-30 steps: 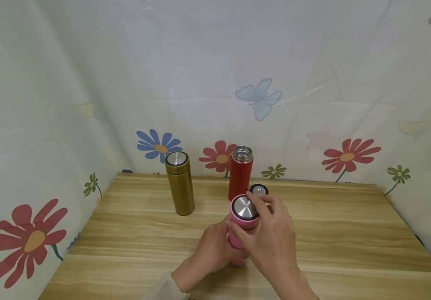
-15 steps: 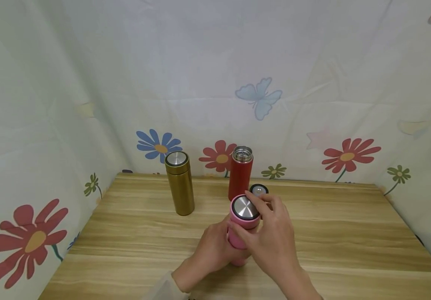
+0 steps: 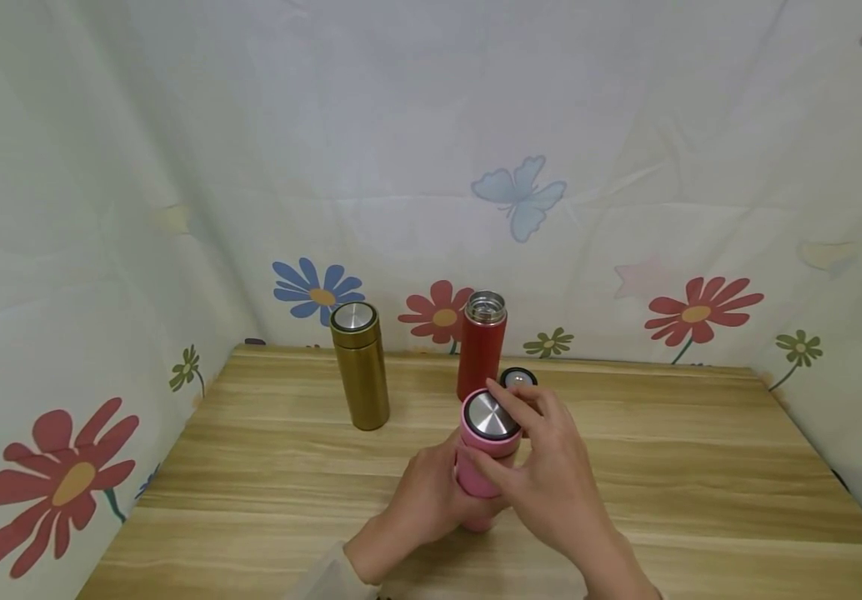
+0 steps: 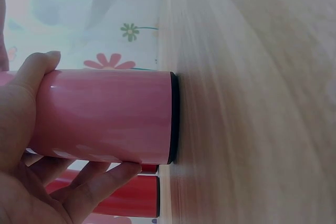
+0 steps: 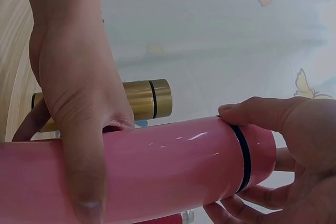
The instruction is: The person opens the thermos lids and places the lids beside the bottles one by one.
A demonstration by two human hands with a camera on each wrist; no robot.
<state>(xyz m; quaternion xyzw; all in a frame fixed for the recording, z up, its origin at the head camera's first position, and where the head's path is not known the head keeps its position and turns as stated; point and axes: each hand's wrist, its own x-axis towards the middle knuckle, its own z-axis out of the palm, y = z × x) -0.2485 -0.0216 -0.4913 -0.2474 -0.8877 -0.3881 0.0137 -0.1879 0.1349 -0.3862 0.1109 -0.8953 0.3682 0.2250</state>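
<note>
A pink thermos (image 3: pixel 479 481) stands upright in front of me, its brushed-metal-topped lid (image 3: pixel 493 415) on it. My left hand (image 3: pixel 426 493) grips the body, thumb on one side and fingers on the other in the left wrist view. My right hand (image 3: pixel 557 471) holds the lid by its rim; in the right wrist view its thumb and fingers curl round the pink cap (image 5: pixel 261 153), past the black ring. The black base (image 4: pixel 174 118) is at or just over the tabletop; I cannot tell if it touches.
Behind stands a red thermos (image 3: pixel 479 354) without a lid, its steel mouth showing. A loose lid (image 3: pixel 518 379) lies upside down beside it, partly behind my right hand. A capped gold thermos (image 3: pixel 363 375) stands to the left. A flowered curtain (image 3: pixel 431 125) borders the wooden table (image 3: pixel 251 467).
My right hand has turned slightly on the lid, its index fingertip shifting a little left along the rim. The left hand and the pink thermos stay in place.
</note>
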